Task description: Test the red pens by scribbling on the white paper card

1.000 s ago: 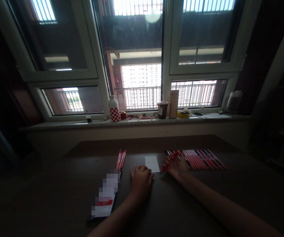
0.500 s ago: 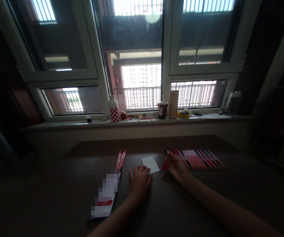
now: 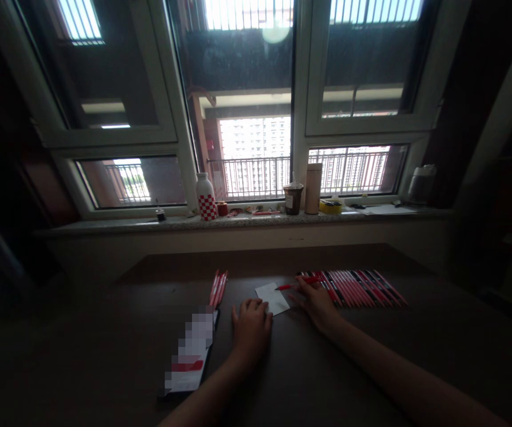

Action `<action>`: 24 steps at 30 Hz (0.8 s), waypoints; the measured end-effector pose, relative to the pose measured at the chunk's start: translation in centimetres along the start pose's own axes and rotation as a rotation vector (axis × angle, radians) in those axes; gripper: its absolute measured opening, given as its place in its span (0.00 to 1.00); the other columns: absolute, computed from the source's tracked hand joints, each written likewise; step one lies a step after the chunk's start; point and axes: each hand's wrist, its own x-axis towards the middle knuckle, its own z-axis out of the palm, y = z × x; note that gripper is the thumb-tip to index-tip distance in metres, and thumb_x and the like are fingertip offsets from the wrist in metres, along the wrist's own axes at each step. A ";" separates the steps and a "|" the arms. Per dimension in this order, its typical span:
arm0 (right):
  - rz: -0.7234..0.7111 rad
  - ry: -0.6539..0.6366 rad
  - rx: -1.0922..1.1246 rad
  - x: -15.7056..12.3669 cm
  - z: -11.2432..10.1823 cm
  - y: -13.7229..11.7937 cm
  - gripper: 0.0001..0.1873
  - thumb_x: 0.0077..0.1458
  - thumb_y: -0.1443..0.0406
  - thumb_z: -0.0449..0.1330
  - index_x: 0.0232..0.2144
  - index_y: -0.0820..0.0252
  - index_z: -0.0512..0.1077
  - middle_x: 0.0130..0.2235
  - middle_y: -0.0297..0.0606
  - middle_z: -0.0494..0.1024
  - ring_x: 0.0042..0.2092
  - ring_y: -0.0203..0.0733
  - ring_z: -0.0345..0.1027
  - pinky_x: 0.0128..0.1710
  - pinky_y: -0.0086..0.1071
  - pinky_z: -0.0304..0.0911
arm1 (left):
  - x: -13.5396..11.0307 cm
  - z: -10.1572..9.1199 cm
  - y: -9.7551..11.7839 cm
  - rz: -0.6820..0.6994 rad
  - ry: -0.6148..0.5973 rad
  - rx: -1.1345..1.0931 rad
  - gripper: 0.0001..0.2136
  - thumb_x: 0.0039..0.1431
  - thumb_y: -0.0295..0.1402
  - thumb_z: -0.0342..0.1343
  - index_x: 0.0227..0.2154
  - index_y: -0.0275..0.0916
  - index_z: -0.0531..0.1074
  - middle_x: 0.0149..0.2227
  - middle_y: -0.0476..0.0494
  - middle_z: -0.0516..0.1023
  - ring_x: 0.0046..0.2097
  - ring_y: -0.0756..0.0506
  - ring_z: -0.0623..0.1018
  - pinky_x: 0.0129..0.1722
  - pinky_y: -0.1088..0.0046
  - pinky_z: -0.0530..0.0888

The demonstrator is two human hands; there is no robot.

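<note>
My left hand rests on the dark table, fingers curled, its fingertips pressing the near corner of a small white paper. My right hand lies just right of the paper and grips a red pen, which points left over the paper's far edge. A row of several red and black pens lies side by side to the right of that hand. A few red pens lie together left of the paper.
A blurred-out white and red flat box lies on the table at my left. The windowsill behind carries a checked bottle, a cup, a tall tumbler and small items.
The paper has turned slightly under my left fingertips. My right hand has swung the red pen from pointing down-left to lying nearly level, its tip over the paper.
</note>
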 end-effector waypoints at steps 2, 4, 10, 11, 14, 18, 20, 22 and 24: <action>-0.016 -0.017 -0.027 -0.1 0.0 0.0 0.12 0.40 0.69 0.70 0.30 0.57 0.75 0.32 0.32 0.76 0.31 0.35 0.71 0.29 0.30 0.73 | 0.0 0.1 -0.1 0.009 -0.001 -0.008 0.13 0.60 0.36 0.47 0.45 0.47 0.72 0.51 0.44 0.73 0.56 0.40 0.65 0.58 0.43 0.53; -0.030 -0.027 -0.081 -0.3 0.2 0.0 0.11 0.40 0.69 0.70 0.30 0.58 0.75 0.32 0.34 0.77 0.32 0.36 0.71 0.30 0.30 0.72 | -0.1 0.1 -0.1 0.030 0.005 -0.025 0.12 0.60 0.35 0.47 0.44 0.48 0.73 0.50 0.45 0.74 0.55 0.40 0.66 0.58 0.42 0.52; -0.095 -0.071 -0.354 -0.9 0.7 0.5 0.14 0.38 0.62 0.72 0.29 0.60 0.75 0.31 0.35 0.77 0.35 0.41 0.71 0.34 0.33 0.69 | 0.0 -0.1 -0.1 0.045 0.015 -0.097 0.10 0.59 0.35 0.50 0.39 0.48 0.75 0.45 0.47 0.76 0.52 0.41 0.67 0.58 0.42 0.51; -0.126 -0.084 -0.390 -1.0 0.6 0.6 0.14 0.37 0.62 0.72 0.28 0.59 0.74 0.30 0.34 0.76 0.34 0.40 0.70 0.33 0.32 0.68 | 0.0 -0.1 -0.1 0.045 0.015 -0.109 0.09 0.58 0.35 0.51 0.38 0.48 0.75 0.45 0.48 0.76 0.52 0.41 0.67 0.58 0.42 0.51; -0.235 -0.127 -0.585 -1.2 0.3 0.6 0.13 0.36 0.63 0.73 0.25 0.57 0.73 0.25 0.30 0.73 0.30 0.36 0.65 0.31 0.29 0.62 | 0.1 -0.1 -0.1 0.042 0.007 -0.139 0.08 0.57 0.35 0.52 0.36 0.48 0.76 0.45 0.47 0.76 0.52 0.41 0.67 0.58 0.42 0.51; -0.362 -0.185 -0.746 -1.7 0.2 0.5 0.10 0.42 0.61 0.69 0.26 0.54 0.72 0.26 0.29 0.72 0.30 0.38 0.63 0.32 0.31 0.59 | 0.0 -0.1 -0.1 0.035 -0.012 -0.151 0.08 0.56 0.35 0.53 0.35 0.48 0.76 0.46 0.47 0.75 0.55 0.40 0.65 0.58 0.42 0.50; -0.391 -0.234 -0.807 -1.9 0.2 0.5 0.07 0.48 0.60 0.65 0.31 0.52 0.73 0.30 0.32 0.74 0.34 0.41 0.66 0.36 0.33 0.61 | 0.1 -0.2 -0.1 0.039 -0.030 -0.147 0.08 0.56 0.36 0.52 0.36 0.49 0.76 0.47 0.48 0.75 0.56 0.40 0.65 0.58 0.42 0.49; -0.423 -0.283 -0.888 -2.1 0.2 0.5 0.07 0.53 0.60 0.60 0.35 0.52 0.75 0.36 0.35 0.76 0.40 0.44 0.67 0.43 0.37 0.61 | 0.1 -0.3 -0.1 0.040 -0.049 -0.141 0.09 0.56 0.36 0.52 0.37 0.50 0.75 0.47 0.48 0.75 0.56 0.40 0.65 0.58 0.42 0.49; -0.465 -0.323 -0.986 -2.2 0.1 0.5 0.09 0.54 0.61 0.58 0.37 0.53 0.76 0.40 0.37 0.76 0.45 0.45 0.67 0.48 0.39 0.59 | 0.1 -0.4 -0.2 0.036 -0.064 -0.140 0.09 0.56 0.37 0.53 0.39 0.50 0.75 0.47 0.48 0.75 0.55 0.41 0.66 0.59 0.42 0.49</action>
